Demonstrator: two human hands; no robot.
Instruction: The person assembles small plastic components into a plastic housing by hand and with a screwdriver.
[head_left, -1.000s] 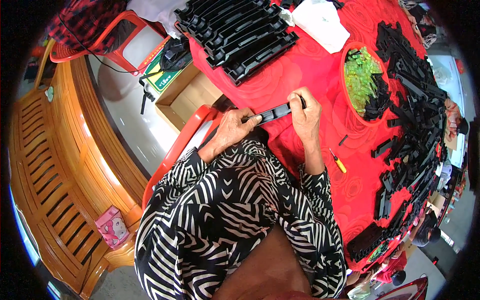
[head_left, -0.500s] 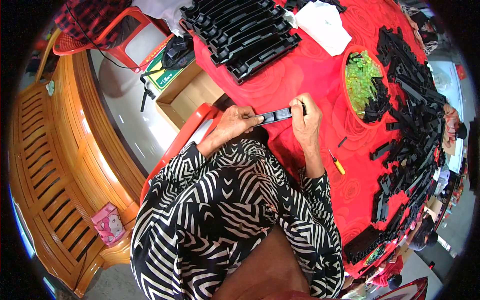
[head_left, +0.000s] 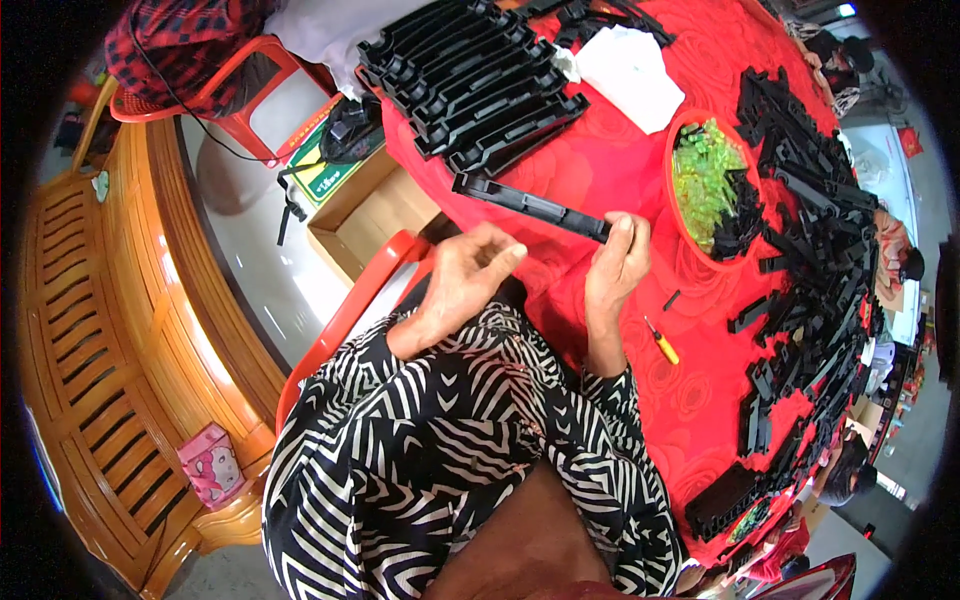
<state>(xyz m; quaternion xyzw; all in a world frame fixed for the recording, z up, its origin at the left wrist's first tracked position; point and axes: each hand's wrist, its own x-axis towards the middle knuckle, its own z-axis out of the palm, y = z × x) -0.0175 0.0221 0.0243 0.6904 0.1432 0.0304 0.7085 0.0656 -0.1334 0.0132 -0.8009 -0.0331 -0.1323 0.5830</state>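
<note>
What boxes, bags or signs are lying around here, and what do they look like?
Open brown cardboard box: on the floor left of the red table, rectangular.
Green and white printed card: flat on the box's far edge, red border.
Small pink printed bag: on the floor by the wooden bench, lower left.
White plastic bag: crumpled on the red tablecloth, top centre.

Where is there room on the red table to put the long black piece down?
Bare red cloth shows between the stacked black pieces and the red bowl, and around the yellow screwdriver. The right edge is crowded with loose black parts.
</note>
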